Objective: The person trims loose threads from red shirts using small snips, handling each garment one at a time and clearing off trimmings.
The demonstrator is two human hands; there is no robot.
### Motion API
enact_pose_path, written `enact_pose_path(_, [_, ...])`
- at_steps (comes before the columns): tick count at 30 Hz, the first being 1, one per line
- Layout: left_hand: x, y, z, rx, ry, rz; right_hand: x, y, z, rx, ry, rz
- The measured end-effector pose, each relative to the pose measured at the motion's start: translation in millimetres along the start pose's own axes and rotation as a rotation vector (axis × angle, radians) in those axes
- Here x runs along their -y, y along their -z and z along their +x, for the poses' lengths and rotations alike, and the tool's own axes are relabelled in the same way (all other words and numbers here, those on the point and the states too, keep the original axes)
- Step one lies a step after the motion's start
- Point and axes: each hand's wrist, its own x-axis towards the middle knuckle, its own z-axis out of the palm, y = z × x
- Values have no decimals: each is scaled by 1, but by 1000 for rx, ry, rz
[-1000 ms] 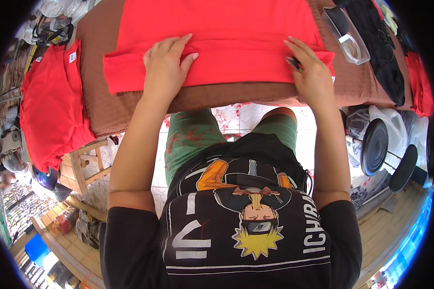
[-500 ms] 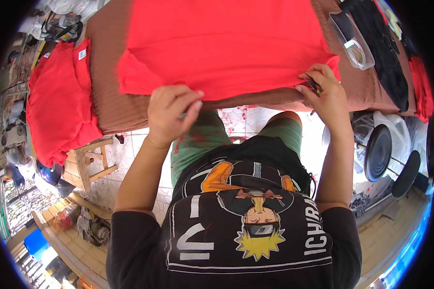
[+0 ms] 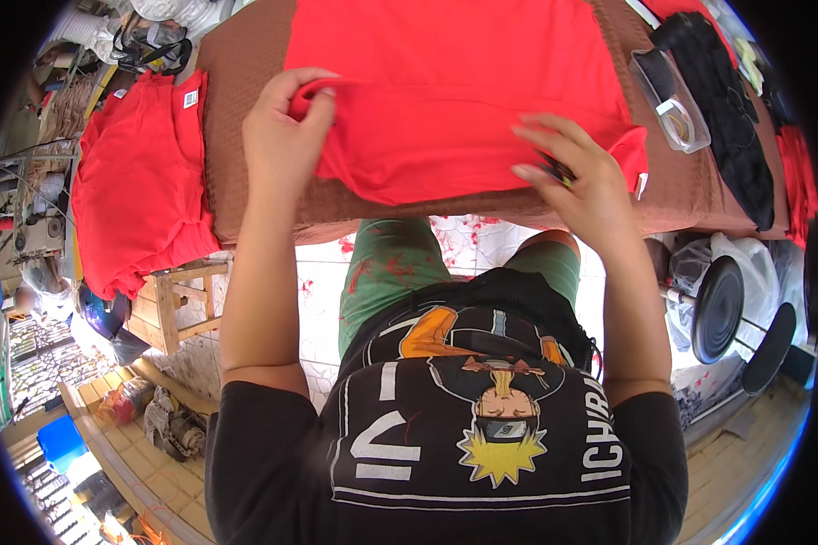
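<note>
A red garment (image 3: 463, 136) lies spread over the brown cloth-covered table in front of me, its near part turned up in a fold. My left hand (image 3: 286, 123) pinches the garment's left edge between thumb and fingers and lifts it slightly. Above the right part of the fold is my right hand (image 3: 586, 177), its thumb and forefinger apart. A small dark tool with a yellowish part (image 3: 557, 171) is tucked in that hand, mostly hidden by the fingers. A small white tag (image 3: 643, 185) shows at the garment's right corner.
More red garments (image 3: 141, 182) hang over the table's left side, above a wooden stool (image 3: 159, 313). To the right lie a clear plastic box (image 3: 677, 113) holding a roll of tape, and black cloth (image 3: 718, 118). A black round disc (image 3: 718, 297) stands below the table's right side.
My left hand has moved up and left and taken hold of the garment's left edge, pulling it inward. My right hand has shifted slightly left and down, off the right edge.
</note>
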Motion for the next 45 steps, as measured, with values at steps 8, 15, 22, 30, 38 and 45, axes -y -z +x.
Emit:
enact_pose_path(8, [-44,-11,-15,-88,-574,-138,21,-41,47,74,-60,559])
enact_pose_path(15, [-18,-7,-19,392,195,-654,4,10,30,-16,-442,953])
enact_pose_path(22, [-22,-19,-35,533,397,-850,-11,7,24,-79,-538,902])
enact_pose_path(30, [-17,-13,-33,857,542,-1181,-29,7,20,-127,-571,939])
enact_pose_path(38, [-21,-24,-41,630,245,-588,-22,10,21,-160,-595,890])
enact_pose_path(45, [-24,-23,-42,647,413,-850,-21,13,19,-175,-604,816])
